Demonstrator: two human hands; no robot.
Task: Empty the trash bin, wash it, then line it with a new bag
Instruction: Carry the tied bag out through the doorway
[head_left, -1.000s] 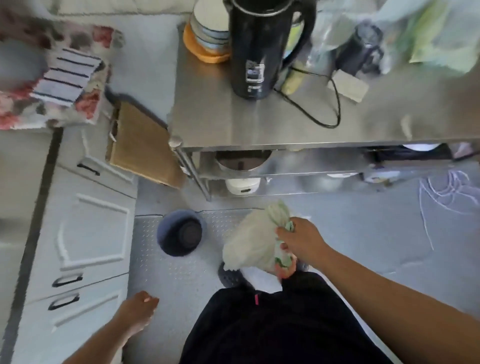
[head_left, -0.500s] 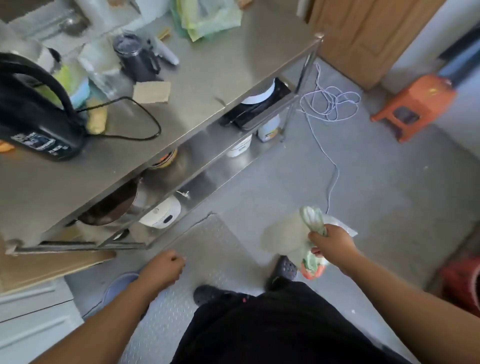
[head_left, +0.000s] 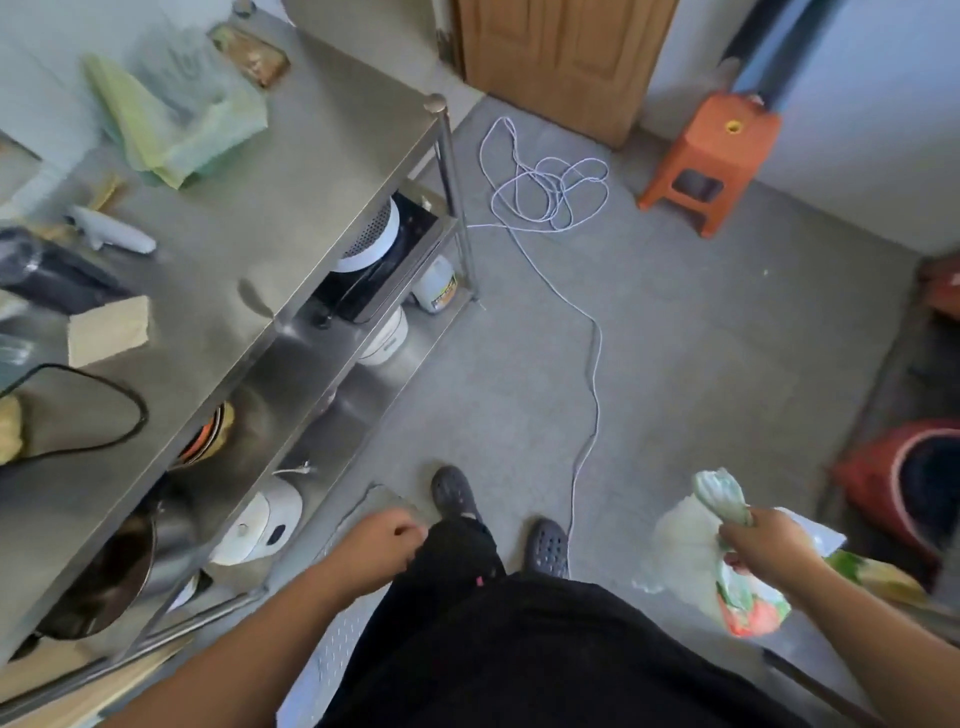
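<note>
Turned away from the steel shelving desk (head_left: 291, 171), the person now faces the grey floor toward the wooden door (head_left: 561, 57).

Right hand (head_left: 769, 545) grips the gathered neck of the filled whitish plastic trash bag (head_left: 685, 551), now hanging further to the right, near a red round tub (head_left: 883, 478). Left hand (head_left: 387, 540) hangs loosely curled with nothing in it. Blue bin has dropped out of view, so emptying looks underway; washing and relining remain.
</note>
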